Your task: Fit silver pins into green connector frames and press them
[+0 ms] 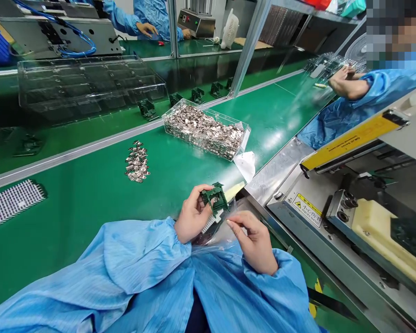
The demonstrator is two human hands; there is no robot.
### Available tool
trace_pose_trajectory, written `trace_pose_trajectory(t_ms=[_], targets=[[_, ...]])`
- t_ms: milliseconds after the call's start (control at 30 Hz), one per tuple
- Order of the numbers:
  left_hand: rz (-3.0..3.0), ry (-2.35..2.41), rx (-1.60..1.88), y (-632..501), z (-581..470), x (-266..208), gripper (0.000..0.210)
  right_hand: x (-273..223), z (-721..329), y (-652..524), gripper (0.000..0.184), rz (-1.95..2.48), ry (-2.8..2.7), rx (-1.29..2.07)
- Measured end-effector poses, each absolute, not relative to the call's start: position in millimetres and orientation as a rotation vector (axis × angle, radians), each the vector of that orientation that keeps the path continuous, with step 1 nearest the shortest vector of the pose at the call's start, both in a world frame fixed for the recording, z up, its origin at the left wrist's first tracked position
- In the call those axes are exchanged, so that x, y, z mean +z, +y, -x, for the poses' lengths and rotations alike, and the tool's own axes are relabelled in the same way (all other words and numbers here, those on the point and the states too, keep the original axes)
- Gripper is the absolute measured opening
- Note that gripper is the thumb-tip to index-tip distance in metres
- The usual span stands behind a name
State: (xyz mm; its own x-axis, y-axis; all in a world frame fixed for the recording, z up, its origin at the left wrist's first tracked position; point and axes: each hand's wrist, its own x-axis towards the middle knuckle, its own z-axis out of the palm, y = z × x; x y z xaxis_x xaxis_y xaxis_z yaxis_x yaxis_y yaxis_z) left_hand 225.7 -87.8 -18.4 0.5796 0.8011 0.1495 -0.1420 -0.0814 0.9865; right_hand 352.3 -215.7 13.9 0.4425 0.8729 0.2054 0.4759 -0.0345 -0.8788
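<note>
My left hand (pixel 191 216) grips a dark green plastic housing (pixel 215 198) with an open middle, held up above the table's near edge. My right hand (pixel 254 240) is closed in a pinch just right of it; whatever lies between thumb and forefinger is too small to make out. Below and between the hands lies a clear plastic bag (pixel 225 235), with a white toothed part (pixel 212 222) beside the housing. A small heap of shiny metal pieces (pixel 137 163) lies on the green table, and a clear box (pixel 208 128) beyond is full of similar pieces.
A press-like machine (pixel 298 206) with a yellow bar (pixel 353 141) stands close on my right. Several green housings (pixel 147 109) line the metal rail. A spotted strip sheet (pixel 14 203) lies at left. A co-worker's hands (pixel 345 81) are at far right; another's hand (pixel 147 29) is behind.
</note>
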Motion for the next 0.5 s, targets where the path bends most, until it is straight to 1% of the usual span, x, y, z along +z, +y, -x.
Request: trace_pose_trajectory(t_ms=[67, 133, 367, 500], targets=[[-1.453, 0.585, 0.835, -89, -225, -18, 0.035, 22, -350, -208, 0.007, 1.637, -1.126, 0.311], [-1.468, 0.562, 0.816, -90, -224, -17, 0.034, 25, -347, -199, 0.004, 1.61, -1.102, 0.208], [-1.558, 0.507, 0.79, -92, -219, -10, 0.034, 19, -335, -178, 0.003, 1.633, -1.137, 0.145], [-1.592, 0.464, 0.781, -94, -218, -7, 0.033, 20, -331, -175, 0.01, 1.678, -1.144, 0.082]])
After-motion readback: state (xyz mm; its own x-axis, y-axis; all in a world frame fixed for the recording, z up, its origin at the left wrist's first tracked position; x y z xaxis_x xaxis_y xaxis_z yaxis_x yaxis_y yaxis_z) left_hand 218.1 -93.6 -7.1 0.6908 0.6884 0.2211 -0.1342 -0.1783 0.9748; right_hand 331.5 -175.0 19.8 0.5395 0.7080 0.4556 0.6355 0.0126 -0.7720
